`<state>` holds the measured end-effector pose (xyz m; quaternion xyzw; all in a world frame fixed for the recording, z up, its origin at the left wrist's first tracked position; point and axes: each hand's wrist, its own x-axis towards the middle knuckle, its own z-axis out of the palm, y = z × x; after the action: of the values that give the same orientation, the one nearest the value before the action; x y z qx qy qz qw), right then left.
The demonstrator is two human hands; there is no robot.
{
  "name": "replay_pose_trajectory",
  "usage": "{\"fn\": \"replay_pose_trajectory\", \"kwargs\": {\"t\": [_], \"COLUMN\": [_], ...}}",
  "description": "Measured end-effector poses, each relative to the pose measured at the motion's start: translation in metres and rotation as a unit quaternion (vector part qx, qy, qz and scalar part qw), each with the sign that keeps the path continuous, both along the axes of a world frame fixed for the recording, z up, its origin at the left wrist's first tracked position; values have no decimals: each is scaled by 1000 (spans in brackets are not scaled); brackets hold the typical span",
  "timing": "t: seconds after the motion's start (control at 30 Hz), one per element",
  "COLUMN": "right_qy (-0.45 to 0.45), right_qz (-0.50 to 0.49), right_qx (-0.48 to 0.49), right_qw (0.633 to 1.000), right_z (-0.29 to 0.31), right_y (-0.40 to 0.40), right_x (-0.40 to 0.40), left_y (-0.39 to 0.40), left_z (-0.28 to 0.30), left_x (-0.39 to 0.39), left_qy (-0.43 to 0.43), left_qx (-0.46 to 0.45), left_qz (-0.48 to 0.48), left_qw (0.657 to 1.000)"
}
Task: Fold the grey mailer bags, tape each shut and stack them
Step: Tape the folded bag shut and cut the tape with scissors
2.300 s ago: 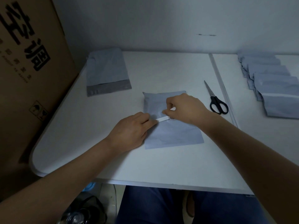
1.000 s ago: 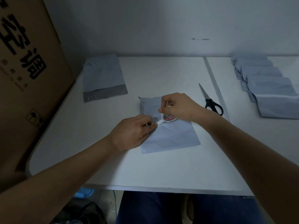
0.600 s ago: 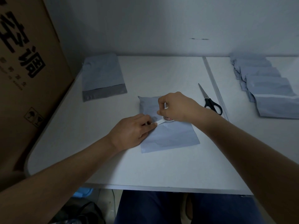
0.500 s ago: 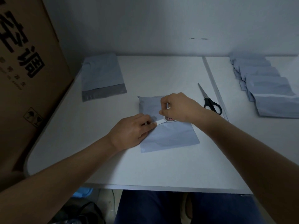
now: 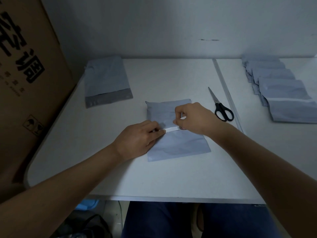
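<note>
Item: folded grey plastic mailer bag (image 5: 178, 145), flat on the white tabletop (image 5: 154, 177), lying under both hands.

Grip, left: the left hand (image 5: 137, 140) lay palm down on the bag's left edge, its fingertips pressing the free end of a narrow white tape strip (image 5: 170, 129) against the fold. The fingers were nearly straight; the hand gripped nothing.

Grip, right: the right hand (image 5: 193, 117) was curled round a small roll of white tape (image 5: 182, 128), mostly hidden under the fingers, at the other end of the strip. The strip ran taut between the two hands, across the fold line.

Change from earlier frames: the length of tape drawn out between the hands was a little longer than a second before, when the roll's printed core showed plainly just beside the left fingertips; the roll was by this moment largely covered by the right hand. The left hand had kept its place on the bag, and the bag itself had not shifted.

Right of the right hand: black-handled steel scissors (image 5: 221, 107), closed, apart from the bag. Further right: overlapping row of folded grey mailer bags (image 5: 281, 90), the nearest showing a white strip. Beyond the left hand, well apart: unfolded grey mailer bag with dark flap (image 5: 107, 81). Far left: brown printed cardboard carton (image 5: 22, 74).
</note>
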<state>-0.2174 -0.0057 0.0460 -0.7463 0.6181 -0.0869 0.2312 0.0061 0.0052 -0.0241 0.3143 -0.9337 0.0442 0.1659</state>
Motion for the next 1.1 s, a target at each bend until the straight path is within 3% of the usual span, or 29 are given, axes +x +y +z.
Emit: {"fn": "replay_pose_trajectory", "kwargs": {"t": [0.47,0.77,0.87,1.1], "right_qy": [-5,-1,-8,-68], "right_qz": [-6,-4,-9,-10], "right_qx": [-2,-1,-4,9], "right_qw": [1000,1000,1000,998], "right_z": [-5,-6,-8,-15], "right_y": [4,0,0,1], "right_x": [-5,-9,-11,-14], "left_y": [-4,-12,-16,2], "left_z": [5,18,20,5], "left_x": [0,-11,-26,-29], "left_qy": [-55,-76,-62,10], "left_qx": [-7,40,94,35], "left_qz": [-22,-19,17,42], "left_qw": [998,996,994,998]}}
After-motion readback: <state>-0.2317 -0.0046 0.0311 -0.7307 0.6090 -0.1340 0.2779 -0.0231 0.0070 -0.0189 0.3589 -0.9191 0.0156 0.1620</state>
